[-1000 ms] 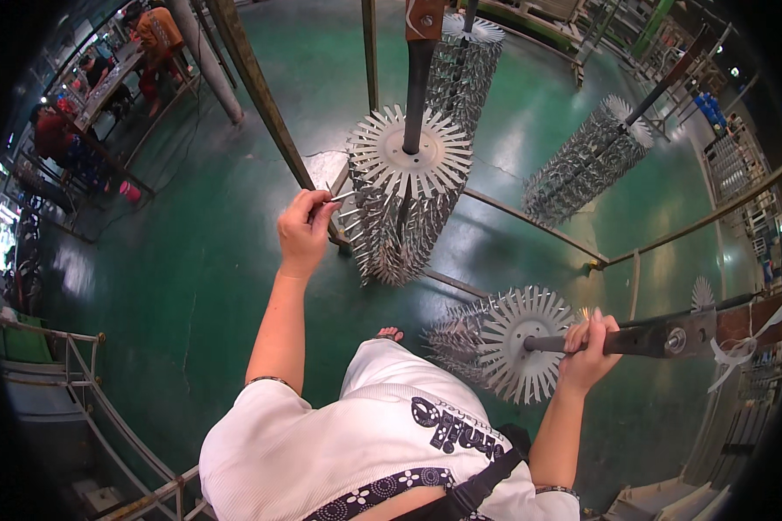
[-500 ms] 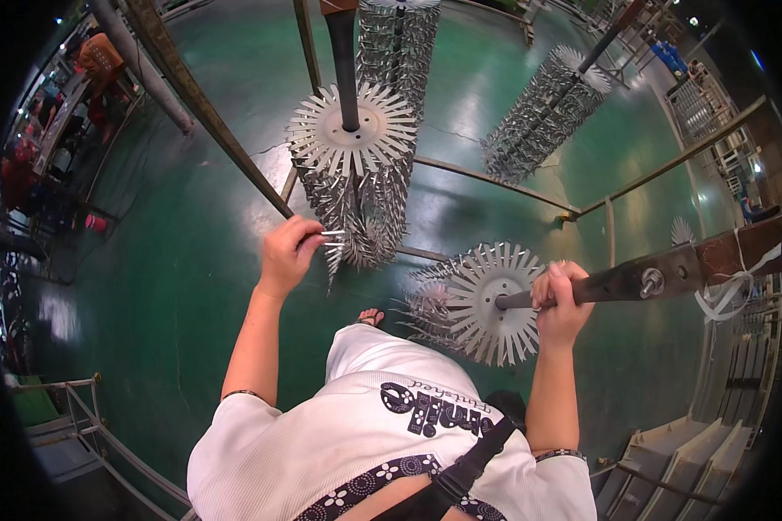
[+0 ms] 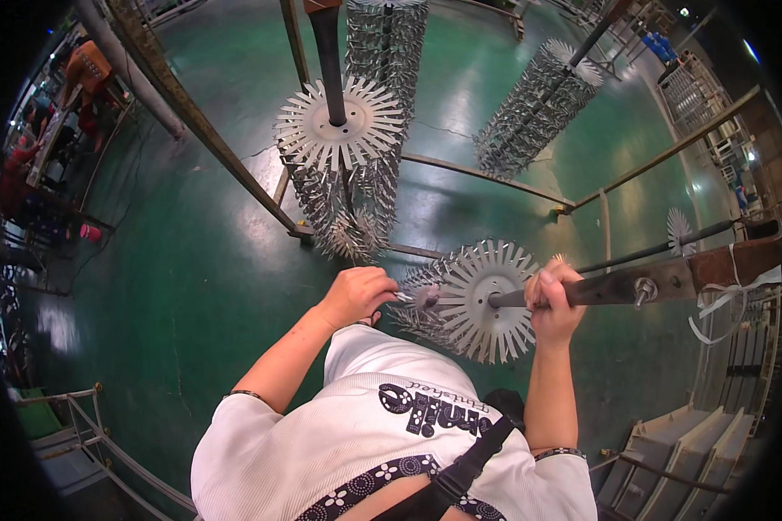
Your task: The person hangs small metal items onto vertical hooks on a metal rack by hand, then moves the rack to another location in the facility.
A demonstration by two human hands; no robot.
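My right hand (image 3: 554, 300) grips the dark shaft (image 3: 617, 286) of a hanging rack topped by a silver toothed disc (image 3: 487, 300). My left hand (image 3: 358, 293) is closed on a small metal piece at the left side of that rack, touching its hooks (image 3: 417, 304). A second rack with a toothed disc (image 3: 339, 126) and many small metal parts hangs further ahead, apart from both hands. My white shirt (image 3: 391, 443) fills the lower part of the view.
A rusty slanted beam (image 3: 208, 130) and thin rails (image 3: 487, 174) cross above the green floor (image 3: 174, 260). Two more loaded racks (image 3: 530, 108) hang beyond. People sit at a table at the far left (image 3: 52, 148). Steps and railings lie at the lower right and lower left.
My left hand has come away from the far rack and moved down and right to the near rack. My right hand has kept its hold on the shaft.
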